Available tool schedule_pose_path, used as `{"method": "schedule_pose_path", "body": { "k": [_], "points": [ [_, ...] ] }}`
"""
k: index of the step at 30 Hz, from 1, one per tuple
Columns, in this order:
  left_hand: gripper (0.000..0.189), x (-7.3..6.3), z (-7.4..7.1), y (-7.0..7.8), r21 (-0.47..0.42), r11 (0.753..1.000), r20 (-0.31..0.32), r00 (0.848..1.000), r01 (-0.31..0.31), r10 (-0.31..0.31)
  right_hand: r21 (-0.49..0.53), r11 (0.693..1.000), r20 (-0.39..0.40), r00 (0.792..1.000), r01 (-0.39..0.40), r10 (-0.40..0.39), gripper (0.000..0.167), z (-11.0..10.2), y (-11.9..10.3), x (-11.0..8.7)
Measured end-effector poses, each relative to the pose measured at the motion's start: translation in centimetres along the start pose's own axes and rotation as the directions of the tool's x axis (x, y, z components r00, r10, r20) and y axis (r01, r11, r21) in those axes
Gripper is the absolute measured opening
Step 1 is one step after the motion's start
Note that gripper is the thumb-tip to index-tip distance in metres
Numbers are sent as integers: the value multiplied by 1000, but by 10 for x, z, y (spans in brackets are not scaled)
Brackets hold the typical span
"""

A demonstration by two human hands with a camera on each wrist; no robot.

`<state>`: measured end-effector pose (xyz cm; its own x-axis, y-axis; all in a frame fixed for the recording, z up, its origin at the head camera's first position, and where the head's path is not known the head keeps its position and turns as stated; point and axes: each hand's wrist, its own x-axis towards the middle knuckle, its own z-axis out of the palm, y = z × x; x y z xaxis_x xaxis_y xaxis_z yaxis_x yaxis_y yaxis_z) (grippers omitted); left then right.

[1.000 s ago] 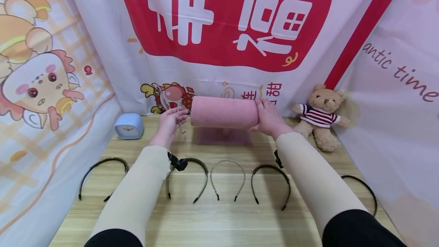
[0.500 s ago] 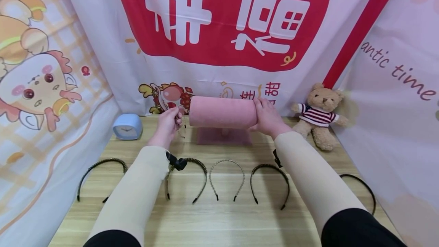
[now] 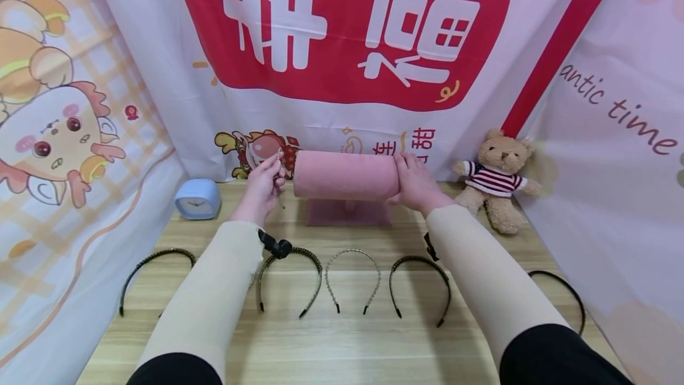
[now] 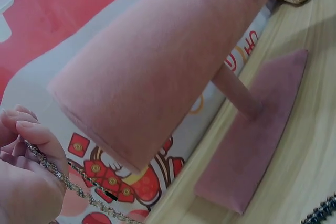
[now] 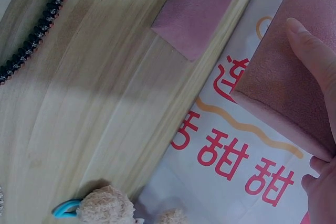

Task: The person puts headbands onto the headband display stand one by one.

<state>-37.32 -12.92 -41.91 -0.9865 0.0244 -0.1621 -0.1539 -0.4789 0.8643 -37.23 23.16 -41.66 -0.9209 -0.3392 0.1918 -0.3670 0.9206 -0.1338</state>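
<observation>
My left hand (image 3: 262, 188) pinches a thin beaded headband (image 4: 74, 186) just off the left end of a pink padded cylinder. The left wrist view shows the headband's sparkling band and a dark tip hanging below the curled fingers; part of it is hidden in the hand. This cylinder is the top of a pink headband stand (image 3: 344, 176), raised on a short post over a flat base (image 4: 236, 145). At its right end my right hand (image 3: 419, 186) grips the cylinder, thumb on the front side in the right wrist view. The held headband stays apart from the cylinder.
Several headbands lie in a row across the wooden table, among them a clear beaded headband (image 3: 352, 251) and a dark headband (image 3: 418, 258). A blue clock (image 3: 198, 199) stands at the back left, a teddy bear (image 3: 499, 180) at the back right. Printed cloth encloses the table.
My left hand has curled its fingers more around the headband and turned it, so its hanging ends have shifted. The right hand keeps its grip on the stand. The head view has drifted slightly.
</observation>
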Motion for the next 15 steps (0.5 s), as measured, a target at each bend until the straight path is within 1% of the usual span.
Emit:
{"method": "schedule_pose_path", "body": {
  "k": [3, 8, 12, 15],
  "points": [
    [37, -1, 6, 3, -33, 999, 35, 999, 13, -12, -3, 1000, -7, 1000, 7, -7, 124, 1, 1, 1],
    [33, -2, 17, 7, -88, 995, 84, 996, 43, -36, 7, 1000, 1, 1000, -6, 6, 123, 3, 2, 2],
    [38, -3, 25, 9, -93, 994, 115, 993, 51, -40, 20, 1000, 10, 1000, -20, 19, 121, 3, 3, 2],
    [42, -3, 30, 10, -82, 996, 121, 992, 36, -26, 25, 999, 16, 1000, -25, 25, 121, 3, 3, 2]
  ]
}}
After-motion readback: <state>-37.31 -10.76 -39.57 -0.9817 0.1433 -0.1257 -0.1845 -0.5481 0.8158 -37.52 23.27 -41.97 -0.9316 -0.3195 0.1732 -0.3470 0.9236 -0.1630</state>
